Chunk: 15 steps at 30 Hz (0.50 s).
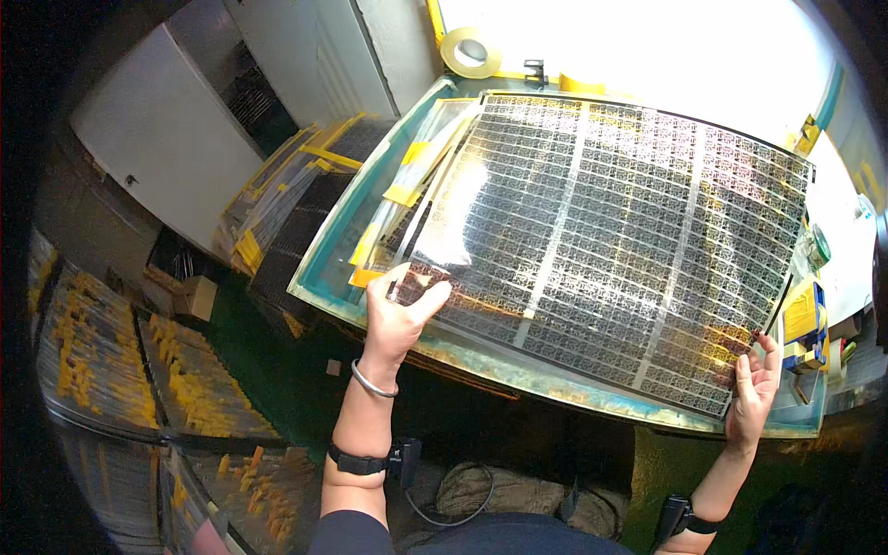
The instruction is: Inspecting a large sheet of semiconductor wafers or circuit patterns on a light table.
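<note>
A large, shiny film sheet (610,250) with a dense dark repeating pattern spans a teal-edged table (324,252), tilted slightly in view. My left hand (398,310) pinches its near left corner between thumb and fingers. At the near right corner, my right hand (754,393) grips the edge with thumb and curled fingertips. Glare hides part of the pattern near the left side. Under the film's left edge, other sheets with yellow tape strips (402,194) stick out.
A tape roll (451,55) and a black clip (535,70) lie at the far edge beside a bright white surface. A yellow-and-blue object (807,314) stands at right. Taped sheets (277,199) are stacked left of the table. Racks with yellow tabs (102,361) fill the lower left.
</note>
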### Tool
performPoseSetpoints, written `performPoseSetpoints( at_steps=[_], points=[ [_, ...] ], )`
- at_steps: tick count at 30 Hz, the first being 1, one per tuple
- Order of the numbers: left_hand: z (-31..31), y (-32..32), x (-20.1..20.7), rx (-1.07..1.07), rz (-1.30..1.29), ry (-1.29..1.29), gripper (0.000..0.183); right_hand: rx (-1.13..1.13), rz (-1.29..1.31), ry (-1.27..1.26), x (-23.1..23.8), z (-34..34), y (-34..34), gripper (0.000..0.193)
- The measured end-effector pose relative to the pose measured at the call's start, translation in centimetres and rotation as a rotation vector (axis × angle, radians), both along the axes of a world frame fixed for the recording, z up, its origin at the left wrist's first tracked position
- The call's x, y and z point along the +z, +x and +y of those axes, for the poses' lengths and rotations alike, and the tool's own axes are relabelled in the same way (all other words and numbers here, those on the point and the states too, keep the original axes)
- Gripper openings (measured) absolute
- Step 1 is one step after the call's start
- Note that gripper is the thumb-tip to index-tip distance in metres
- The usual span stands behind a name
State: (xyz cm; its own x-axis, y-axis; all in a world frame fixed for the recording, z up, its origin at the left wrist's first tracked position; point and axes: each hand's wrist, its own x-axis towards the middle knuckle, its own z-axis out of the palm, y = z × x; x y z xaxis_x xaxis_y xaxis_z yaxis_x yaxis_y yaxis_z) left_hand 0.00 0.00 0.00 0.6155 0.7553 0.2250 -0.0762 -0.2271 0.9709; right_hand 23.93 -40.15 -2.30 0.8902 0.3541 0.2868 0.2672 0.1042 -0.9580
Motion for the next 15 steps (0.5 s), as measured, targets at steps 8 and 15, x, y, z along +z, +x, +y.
performPoseSetpoints(
  at_steps=[8, 15],
  points=[
    [0.3, -0.8, 0.4, -0.032, -0.065, -0.009, 0.007, 0.046, 0.060, -0.005, 0.3, 0.4, -0.1, 0.041],
    [1.7, -2.0, 1.3, -0.389, -0.170, -0.291, 0.069, 0.039, 0.127, 0.079, -0.1, -0.1, 0.1, 0.040]
  ],
)
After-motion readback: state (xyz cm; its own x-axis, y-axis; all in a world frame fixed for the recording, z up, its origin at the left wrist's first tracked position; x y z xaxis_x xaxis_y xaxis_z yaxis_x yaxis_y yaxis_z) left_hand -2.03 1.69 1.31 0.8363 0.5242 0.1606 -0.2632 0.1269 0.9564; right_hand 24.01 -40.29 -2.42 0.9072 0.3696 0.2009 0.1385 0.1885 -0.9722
